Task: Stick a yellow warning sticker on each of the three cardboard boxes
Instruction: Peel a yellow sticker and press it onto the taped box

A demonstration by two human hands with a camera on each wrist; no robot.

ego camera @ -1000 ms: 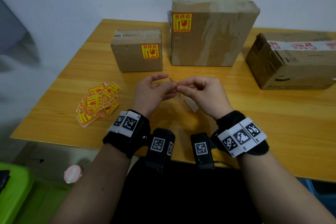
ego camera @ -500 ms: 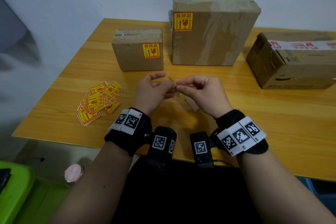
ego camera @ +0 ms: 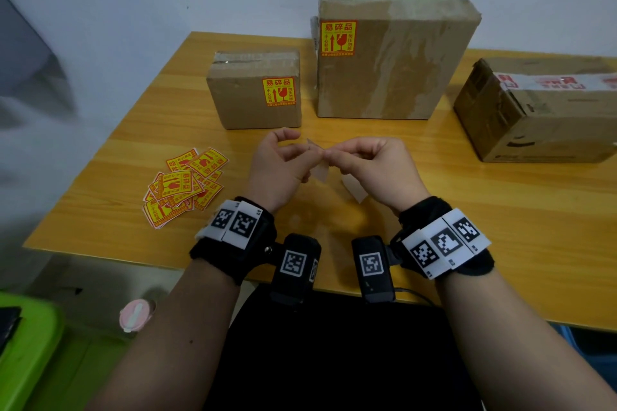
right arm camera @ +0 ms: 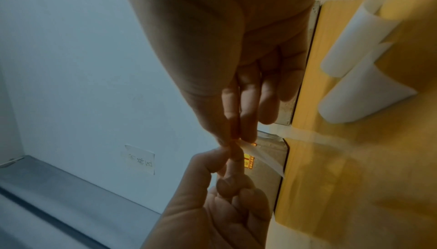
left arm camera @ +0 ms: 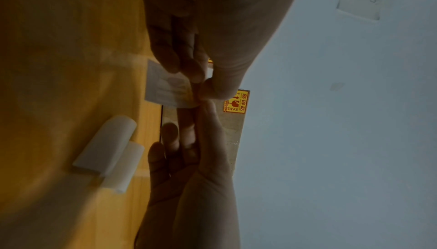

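Observation:
Three cardboard boxes stand at the back of the table. The small box (ego camera: 247,100) and the tall box (ego camera: 394,53) each carry a yellow warning sticker (ego camera: 278,92) (ego camera: 338,38). No yellow sticker shows on the right box (ego camera: 541,117). In front of the small box my left hand (ego camera: 309,157) and right hand (ego camera: 330,155) meet fingertip to fingertip. Both pinch one corner of a sticker on white backing (ego camera: 320,170) (left arm camera: 165,88). Which layer each hand holds cannot be told. A pile of loose stickers (ego camera: 183,187) lies to the left.
Two curled white backing sheets (ego camera: 354,188) (left arm camera: 106,150) (right arm camera: 361,56) lie on the wooden table (ego camera: 500,210) under my right hand. A green bin (ego camera: 23,344) and a pink round object (ego camera: 135,314) sit on the floor at the lower left.
Both hands stay together at the same spot above the table. The white sheet now hangs a little more visibly below the fingertips. The boxes and the pile have not moved.

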